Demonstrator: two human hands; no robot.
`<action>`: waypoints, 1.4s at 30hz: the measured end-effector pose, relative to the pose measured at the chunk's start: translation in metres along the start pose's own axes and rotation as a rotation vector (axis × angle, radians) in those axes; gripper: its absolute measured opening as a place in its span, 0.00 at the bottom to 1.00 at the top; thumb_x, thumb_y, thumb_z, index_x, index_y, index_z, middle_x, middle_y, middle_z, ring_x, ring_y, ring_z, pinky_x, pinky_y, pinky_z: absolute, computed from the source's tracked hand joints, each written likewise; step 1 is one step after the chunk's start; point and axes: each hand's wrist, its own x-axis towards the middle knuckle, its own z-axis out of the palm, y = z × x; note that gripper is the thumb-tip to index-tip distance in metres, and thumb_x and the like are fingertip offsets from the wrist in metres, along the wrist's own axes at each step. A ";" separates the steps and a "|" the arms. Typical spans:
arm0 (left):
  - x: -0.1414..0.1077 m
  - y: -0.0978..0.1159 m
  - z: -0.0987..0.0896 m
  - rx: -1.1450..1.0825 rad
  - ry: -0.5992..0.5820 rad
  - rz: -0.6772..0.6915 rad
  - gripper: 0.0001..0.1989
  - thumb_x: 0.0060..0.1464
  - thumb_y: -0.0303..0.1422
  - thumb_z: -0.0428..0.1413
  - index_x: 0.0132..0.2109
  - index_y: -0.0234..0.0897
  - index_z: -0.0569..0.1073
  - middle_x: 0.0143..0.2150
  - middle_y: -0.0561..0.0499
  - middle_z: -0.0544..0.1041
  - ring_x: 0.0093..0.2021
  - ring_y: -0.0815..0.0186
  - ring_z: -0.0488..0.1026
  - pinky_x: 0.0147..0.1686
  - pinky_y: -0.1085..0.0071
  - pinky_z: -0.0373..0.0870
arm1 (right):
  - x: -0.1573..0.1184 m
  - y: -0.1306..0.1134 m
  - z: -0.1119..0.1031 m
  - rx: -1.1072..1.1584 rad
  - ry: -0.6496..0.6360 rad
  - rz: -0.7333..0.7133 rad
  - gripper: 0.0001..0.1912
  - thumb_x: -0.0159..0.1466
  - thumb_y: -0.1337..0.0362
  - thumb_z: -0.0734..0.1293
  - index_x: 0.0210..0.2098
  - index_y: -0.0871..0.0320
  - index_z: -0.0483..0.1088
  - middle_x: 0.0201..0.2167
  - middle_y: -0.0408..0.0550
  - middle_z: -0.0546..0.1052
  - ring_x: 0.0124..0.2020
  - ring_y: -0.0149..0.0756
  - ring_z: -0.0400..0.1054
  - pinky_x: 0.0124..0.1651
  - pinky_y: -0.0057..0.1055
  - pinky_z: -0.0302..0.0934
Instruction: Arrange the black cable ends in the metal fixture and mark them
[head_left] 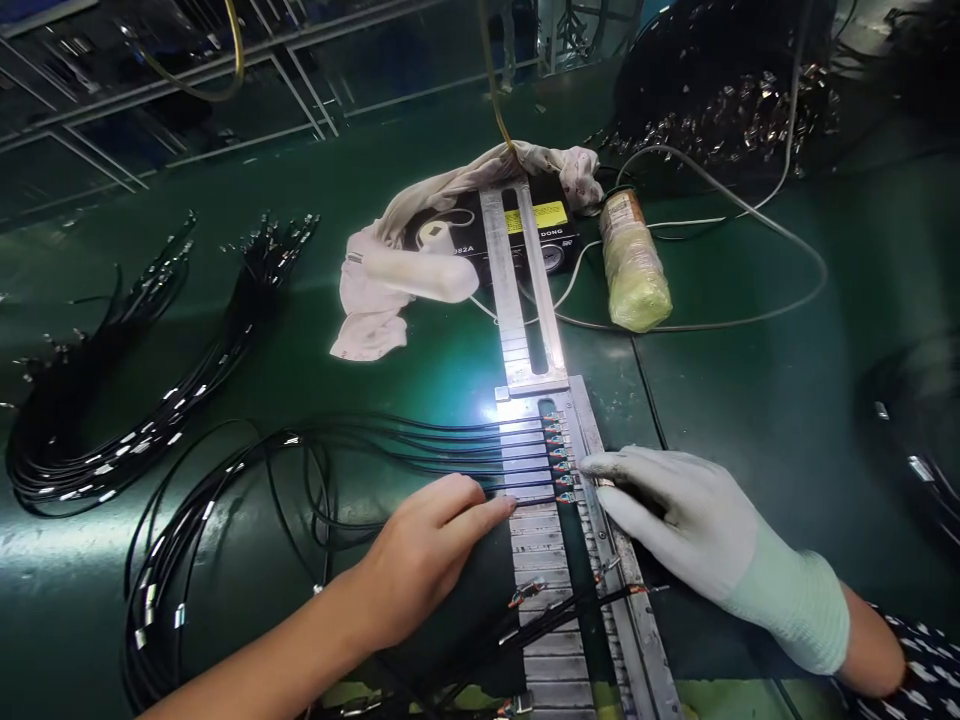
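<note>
My bare left hand (pixel 435 550) pinches a black cable (pixel 536 501) between thumb and index finger, over the left side of a slotted metal jig (pixel 541 545). Several black cables lie side by side across the jig, their stripped ends with coloured wires (pixel 559 455) at the right rail (pixel 592 430). My right hand (pixel 682 520), in a white glove, has its thumb and forefinger closed around a small cable end at this rail. Nearer to me, loose cables (pixel 551 625) with exposed wire ends lie across the jig.
Coiled black cable bundles (pixel 112 470) lie at the left. Behind the jig are a black box (pixel 555 240) with a yellow label, a crumpled cloth (pixel 375 300), a white rounded object (pixel 424 272) and a plastic-wrapped bottle (pixel 634 265). A grey cord (pixel 795 300) loops across the green table.
</note>
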 end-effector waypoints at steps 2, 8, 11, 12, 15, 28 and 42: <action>0.003 -0.002 -0.001 0.053 -0.006 0.044 0.18 0.64 0.21 0.44 0.58 0.32 0.65 0.39 0.45 0.67 0.36 0.65 0.63 0.33 0.69 0.62 | 0.000 -0.001 0.000 0.003 0.000 0.001 0.10 0.69 0.61 0.60 0.49 0.45 0.66 0.40 0.33 0.75 0.40 0.28 0.70 0.41 0.30 0.63; 0.013 0.002 -0.014 0.234 0.016 0.174 0.16 0.65 0.22 0.44 0.57 0.27 0.65 0.41 0.42 0.69 0.38 0.62 0.64 0.36 0.66 0.63 | -0.001 0.000 -0.001 0.007 -0.006 0.006 0.10 0.69 0.61 0.60 0.49 0.44 0.67 0.41 0.33 0.75 0.41 0.29 0.70 0.42 0.31 0.63; 0.019 0.008 -0.021 0.312 -0.006 0.232 0.16 0.66 0.23 0.41 0.55 0.24 0.66 0.39 0.41 0.71 0.38 0.61 0.66 0.35 0.65 0.63 | -0.001 -0.001 -0.001 0.019 -0.004 0.001 0.10 0.69 0.62 0.60 0.49 0.45 0.67 0.41 0.34 0.75 0.41 0.30 0.70 0.41 0.31 0.63; 0.020 0.009 -0.022 0.322 -0.011 0.245 0.16 0.66 0.23 0.40 0.55 0.23 0.66 0.39 0.41 0.72 0.38 0.61 0.66 0.35 0.65 0.63 | -0.001 -0.001 -0.001 0.021 -0.003 -0.003 0.10 0.69 0.62 0.60 0.49 0.45 0.66 0.41 0.35 0.75 0.41 0.30 0.70 0.41 0.32 0.64; 0.019 0.004 -0.017 0.248 -0.008 0.230 0.16 0.66 0.23 0.40 0.57 0.24 0.65 0.42 0.40 0.72 0.40 0.61 0.66 0.37 0.65 0.63 | 0.000 -0.003 -0.002 0.020 0.012 -0.010 0.10 0.70 0.63 0.60 0.49 0.45 0.66 0.43 0.34 0.75 0.42 0.30 0.70 0.42 0.32 0.64; -0.016 0.014 0.013 0.348 -0.071 -0.083 0.25 0.65 0.21 0.39 0.67 0.36 0.56 0.40 0.46 0.68 0.37 0.63 0.60 0.37 0.66 0.54 | 0.003 -0.001 -0.001 0.030 0.010 0.008 0.10 0.69 0.63 0.59 0.47 0.46 0.68 0.40 0.34 0.76 0.40 0.30 0.71 0.40 0.31 0.63; -0.077 0.032 -0.103 0.017 -0.286 -0.369 0.14 0.63 0.23 0.45 0.49 0.38 0.72 0.42 0.48 0.73 0.45 0.64 0.68 0.45 0.69 0.66 | -0.011 0.029 0.011 -0.099 0.060 -0.074 0.15 0.67 0.47 0.58 0.47 0.42 0.69 0.43 0.36 0.77 0.40 0.40 0.74 0.36 0.38 0.73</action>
